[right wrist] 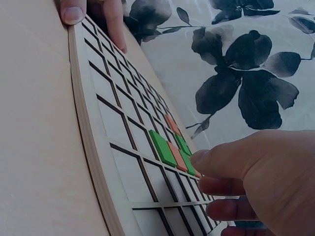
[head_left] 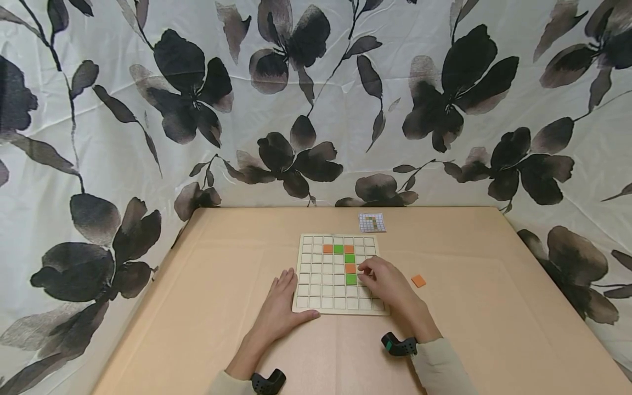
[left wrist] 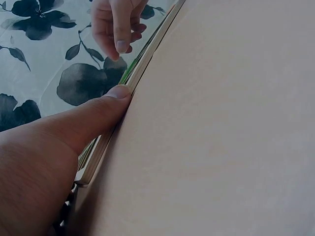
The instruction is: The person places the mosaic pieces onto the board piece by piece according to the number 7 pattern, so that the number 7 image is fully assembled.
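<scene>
A pale gridded board [head_left: 316, 301] lies on the table. Three orange and three green square tiles sit in its cells: a short row along the second line, then a column running toward the person, ending in a green tile [head_left: 351, 279]. My left hand [head_left: 282, 307] rests at the board's near left corner, fingers along the left side and thumb on the front edge [left wrist: 142, 64]. Over the board's right part hovers my right hand [head_left: 387, 282], its fingers loosely bent beside the tile column. No tile shows between its fingertips [right wrist: 199, 156].
A loose orange tile [head_left: 418, 281] lies on the table to the right of the board, beyond the right hand. Behind the board is a small card [head_left: 372, 223] with a gridded pattern. A flower-printed cloth [head_left: 296, 109] hangs behind the wooden table [head_left: 494, 307].
</scene>
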The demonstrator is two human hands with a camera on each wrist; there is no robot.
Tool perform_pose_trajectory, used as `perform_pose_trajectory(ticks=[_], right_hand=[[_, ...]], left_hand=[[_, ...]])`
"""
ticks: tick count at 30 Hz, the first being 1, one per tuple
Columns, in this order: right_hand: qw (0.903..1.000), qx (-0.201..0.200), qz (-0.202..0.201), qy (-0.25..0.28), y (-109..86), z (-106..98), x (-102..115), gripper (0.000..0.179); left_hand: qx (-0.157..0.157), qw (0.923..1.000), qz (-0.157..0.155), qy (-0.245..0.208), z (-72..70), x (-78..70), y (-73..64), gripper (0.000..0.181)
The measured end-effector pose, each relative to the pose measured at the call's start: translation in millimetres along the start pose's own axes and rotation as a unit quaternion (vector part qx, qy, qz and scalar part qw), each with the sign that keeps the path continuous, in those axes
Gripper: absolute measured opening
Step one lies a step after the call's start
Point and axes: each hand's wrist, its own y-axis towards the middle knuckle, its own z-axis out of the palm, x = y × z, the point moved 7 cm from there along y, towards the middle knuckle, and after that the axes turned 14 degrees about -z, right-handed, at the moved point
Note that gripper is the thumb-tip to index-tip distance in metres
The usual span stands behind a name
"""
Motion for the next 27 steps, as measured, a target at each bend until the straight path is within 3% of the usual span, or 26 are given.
perform_pose_trajectory(ticks=[15, 27], right_hand=[[0.9996, 0.007, 0.027, 0.011, -1.4, -12, -7, 0.019], [0.9999, -0.007, 0.014, -0.001, -3.2, -17, -13, 0.019]], left_hand=[[0.006, 0.9999, -0.009, -0.003, -1.3, -2.5, 1.4, 0.114], [0.004, 1.0, -0.005, -0.006, 0.4, -0.9, 2.3, 0.113]])
